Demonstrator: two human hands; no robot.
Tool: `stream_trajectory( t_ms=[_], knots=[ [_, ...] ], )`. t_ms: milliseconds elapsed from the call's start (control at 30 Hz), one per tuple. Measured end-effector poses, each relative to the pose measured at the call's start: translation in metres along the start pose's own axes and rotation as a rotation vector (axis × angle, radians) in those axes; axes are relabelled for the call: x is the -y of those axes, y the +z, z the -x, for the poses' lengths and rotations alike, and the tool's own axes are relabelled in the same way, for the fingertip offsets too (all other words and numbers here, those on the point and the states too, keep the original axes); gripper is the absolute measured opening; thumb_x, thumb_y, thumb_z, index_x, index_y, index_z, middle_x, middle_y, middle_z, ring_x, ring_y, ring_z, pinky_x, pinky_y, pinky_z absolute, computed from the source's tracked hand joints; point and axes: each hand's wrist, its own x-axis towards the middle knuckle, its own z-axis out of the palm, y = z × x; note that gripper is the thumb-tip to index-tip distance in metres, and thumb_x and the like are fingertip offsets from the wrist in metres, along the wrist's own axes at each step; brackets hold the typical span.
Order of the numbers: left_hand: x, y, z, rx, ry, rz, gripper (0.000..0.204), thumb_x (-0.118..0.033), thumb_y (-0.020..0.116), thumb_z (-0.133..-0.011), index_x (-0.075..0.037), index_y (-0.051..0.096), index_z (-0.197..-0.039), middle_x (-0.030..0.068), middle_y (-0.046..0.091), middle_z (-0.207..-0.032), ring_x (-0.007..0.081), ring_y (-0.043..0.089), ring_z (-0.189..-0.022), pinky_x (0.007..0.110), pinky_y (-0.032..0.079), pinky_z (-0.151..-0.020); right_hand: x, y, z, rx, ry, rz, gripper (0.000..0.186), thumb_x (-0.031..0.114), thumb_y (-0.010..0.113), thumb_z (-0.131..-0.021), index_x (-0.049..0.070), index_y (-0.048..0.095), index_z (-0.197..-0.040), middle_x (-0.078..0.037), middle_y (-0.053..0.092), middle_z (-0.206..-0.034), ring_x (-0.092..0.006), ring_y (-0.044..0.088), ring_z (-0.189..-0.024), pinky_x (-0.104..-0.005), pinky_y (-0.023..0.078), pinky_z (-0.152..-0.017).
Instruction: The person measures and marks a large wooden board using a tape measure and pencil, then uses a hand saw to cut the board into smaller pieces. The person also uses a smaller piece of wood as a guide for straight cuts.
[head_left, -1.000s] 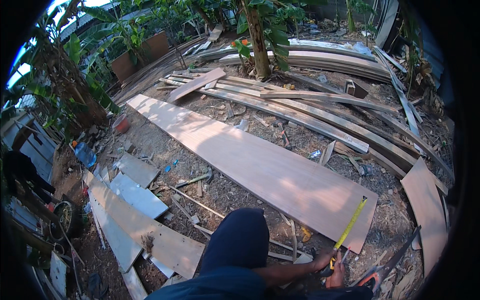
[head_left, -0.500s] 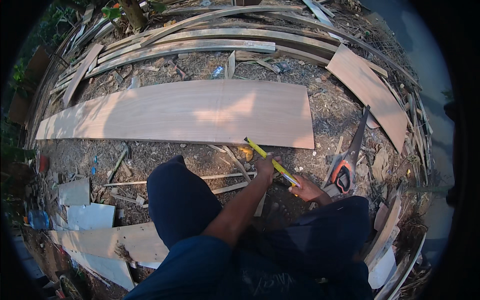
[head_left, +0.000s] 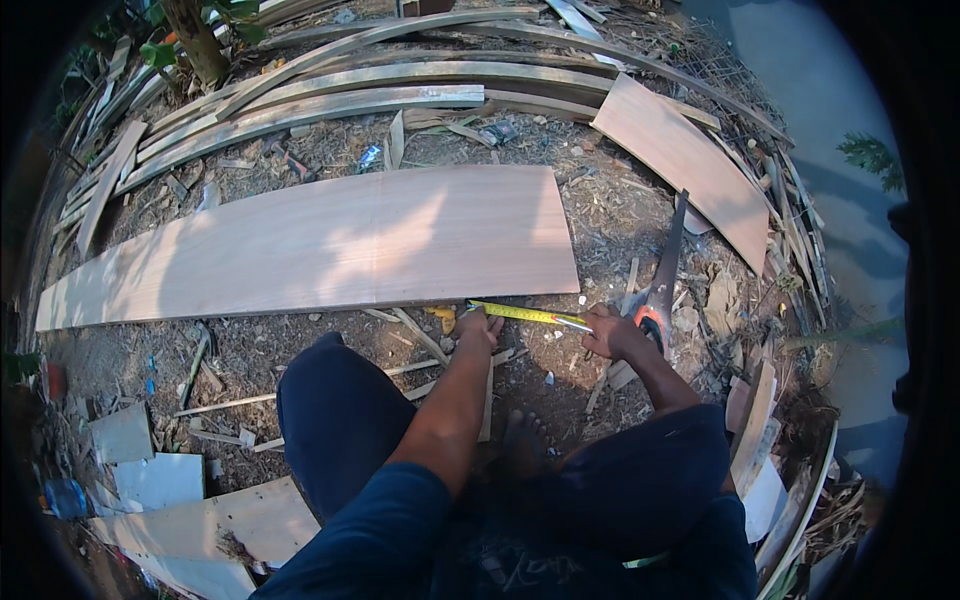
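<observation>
A small crumpled wrapper (head_left: 369, 157) lies above the board (head_left: 320, 245).

Bare dirt ground (head_left: 300, 350) strewn with wood chips and splinters carries a long pale plywood sheet (head_left: 330, 245) lying flat across the middle. Beyond it, curved weathered planks (head_left: 330, 100) lie side by side near a tree trunk (head_left: 195, 40). A smaller brown board (head_left: 690, 165) rests at the right, with a handsaw (head_left: 660, 280) on the dirt just below it. White board offcuts (head_left: 190, 500) lie at lower left, thin sticks (head_left: 230, 405) scattered between.
</observation>
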Motion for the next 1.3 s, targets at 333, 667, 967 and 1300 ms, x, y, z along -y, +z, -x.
stream_trajectory(
  t_ms=[333,667,967,1300],
  knots=[
    [-0.003,-0.003,-0.01,0.03,0.029,0.128,0.026,-0.023,0.044,-0.105,-0.009,0.055,-0.123,0.0072,0.061,-0.119,0.0223,0.064,-0.101,0.039,0.056,-0.09,-0.021,0.001,-0.03,-0.143,-0.041,-0.051,0.055,0.03,0.06,-0.083,0.01,0.047,-0.133,-0.013,0.05,-0.124,-0.03,0.046,-0.124,-0.0543,0.038,-0.097],
    [-0.005,0.0,-0.013,0.094,0.028,0.148,0.032,-0.025,0.042,-0.105,-0.011,0.051,-0.132,0.0054,0.058,-0.125,0.0181,0.062,-0.105,0.032,0.058,-0.083,-0.031,0.008,-0.036,-0.3,-0.053,-0.035,0.05,0.024,0.058,-0.085,0.009,0.048,-0.132,-0.01,0.052,-0.126,-0.0278,0.046,-0.123,-0.0523,0.035,-0.099],
    [-0.006,-0.002,-0.02,0.123,0.003,0.153,0.034,-0.027,0.038,-0.106,-0.013,0.049,-0.136,0.0013,0.056,-0.129,0.0173,0.058,-0.112,0.032,0.056,-0.086,-0.039,0.026,-0.026,-0.352,-0.073,0.008,0.052,0.024,0.059,-0.088,0.009,0.045,-0.136,-0.009,0.045,-0.137,-0.0275,0.037,-0.134,-0.0538,0.028,-0.108],
    [-0.004,0.003,-0.018,0.011,0.032,0.153,0.032,-0.027,0.038,-0.106,-0.012,0.054,-0.128,0.0022,0.059,-0.128,0.02,0.058,-0.116,0.037,0.053,-0.095,-0.037,0.049,-0.022,-0.521,-0.018,0.079,0.057,0.026,0.062,-0.09,0.009,0.041,-0.141,-0.009,0.041,-0.142,-0.0275,0.033,-0.138,-0.0569,0.026,-0.11]
  ],
)
